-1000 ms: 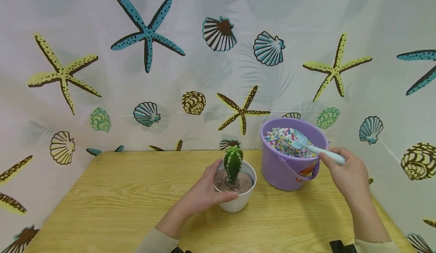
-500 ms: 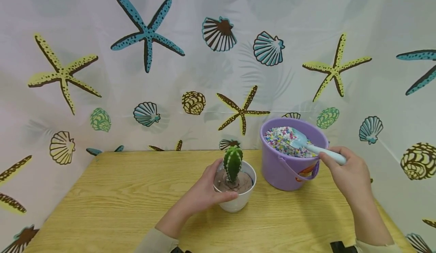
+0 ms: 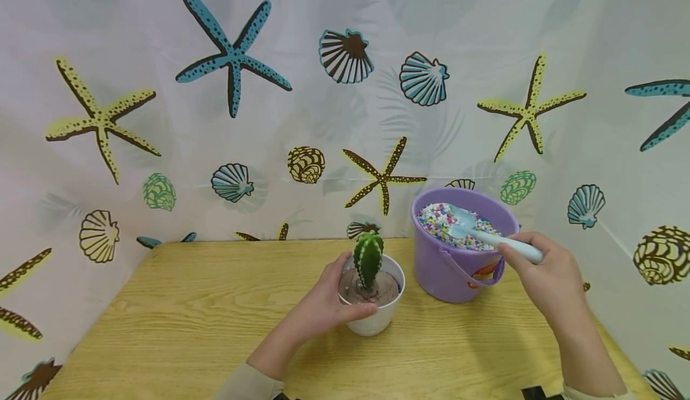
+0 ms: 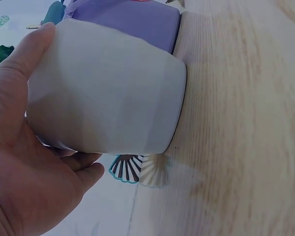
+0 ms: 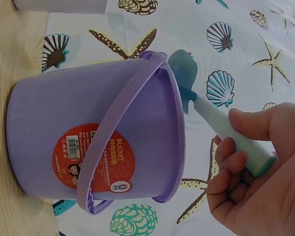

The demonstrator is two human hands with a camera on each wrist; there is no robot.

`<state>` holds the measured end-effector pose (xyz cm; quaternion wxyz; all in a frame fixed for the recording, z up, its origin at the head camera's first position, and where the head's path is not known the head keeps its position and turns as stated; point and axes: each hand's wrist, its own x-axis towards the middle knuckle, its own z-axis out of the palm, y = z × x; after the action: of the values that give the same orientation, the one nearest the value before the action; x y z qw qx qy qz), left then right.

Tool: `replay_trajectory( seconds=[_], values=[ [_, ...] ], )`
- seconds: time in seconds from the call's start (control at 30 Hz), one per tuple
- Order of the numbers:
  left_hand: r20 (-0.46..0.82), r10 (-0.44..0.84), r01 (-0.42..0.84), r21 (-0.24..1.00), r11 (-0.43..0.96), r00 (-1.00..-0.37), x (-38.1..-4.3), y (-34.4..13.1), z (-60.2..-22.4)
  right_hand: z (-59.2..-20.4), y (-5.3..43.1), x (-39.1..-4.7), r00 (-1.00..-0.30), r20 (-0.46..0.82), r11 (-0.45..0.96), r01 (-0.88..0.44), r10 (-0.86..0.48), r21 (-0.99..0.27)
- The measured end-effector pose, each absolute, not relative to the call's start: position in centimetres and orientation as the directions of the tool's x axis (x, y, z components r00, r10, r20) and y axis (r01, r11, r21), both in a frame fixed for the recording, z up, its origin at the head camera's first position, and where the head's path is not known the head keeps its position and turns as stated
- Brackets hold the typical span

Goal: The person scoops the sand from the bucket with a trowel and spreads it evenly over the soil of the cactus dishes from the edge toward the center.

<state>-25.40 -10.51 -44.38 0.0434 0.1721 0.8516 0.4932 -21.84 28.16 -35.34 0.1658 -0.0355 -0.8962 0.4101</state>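
My left hand (image 3: 327, 305) grips a white flowerpot (image 3: 372, 324) from its left side, thumb across the front near the rim. A green cactus (image 3: 369, 260) stands in the pot's brown soil. In the left wrist view the pot (image 4: 108, 88) has its base on the table. My right hand (image 3: 550, 277) holds a light blue toy shovel (image 3: 512, 247) by its handle, thumb along the top. The shovel's blade lies on multicoloured beads (image 3: 433, 219) in a purple bucket (image 3: 444, 277). Seen from the right wrist, fingers curl round the handle (image 5: 228, 130), with the blade partly showing past the bucket's rim.
Both containers stand on a light wooden table (image 3: 188, 316), the bucket behind and right of the pot. The bucket's handle (image 5: 120, 118) hangs down its front side. A white curtain (image 3: 302, 106) printed with starfish and shells surrounds the table's back and sides.
The shovel's blade has shifted a little to the left across the beads, and my right hand moved slightly with it. My left hand and the pot have stayed put.
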Motion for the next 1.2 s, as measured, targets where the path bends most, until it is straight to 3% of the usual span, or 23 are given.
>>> replay_trajectory(
  seconds=[0.73,1.2],
  values=[
    [0.099,0.283,0.237,0.828,0.508,-0.954,-26.0,-11.1,-44.6,-35.0,26.0,-20.9,-0.965,0.247,0.667,-0.126,0.09,-0.735],
    [0.093,0.289,0.225,0.853,0.471,-0.953,-26.1,-11.6,-44.5,-35.2,24.6,-20.6,-0.978,0.207,0.62,-0.155,0.013,-0.769]
  ],
)
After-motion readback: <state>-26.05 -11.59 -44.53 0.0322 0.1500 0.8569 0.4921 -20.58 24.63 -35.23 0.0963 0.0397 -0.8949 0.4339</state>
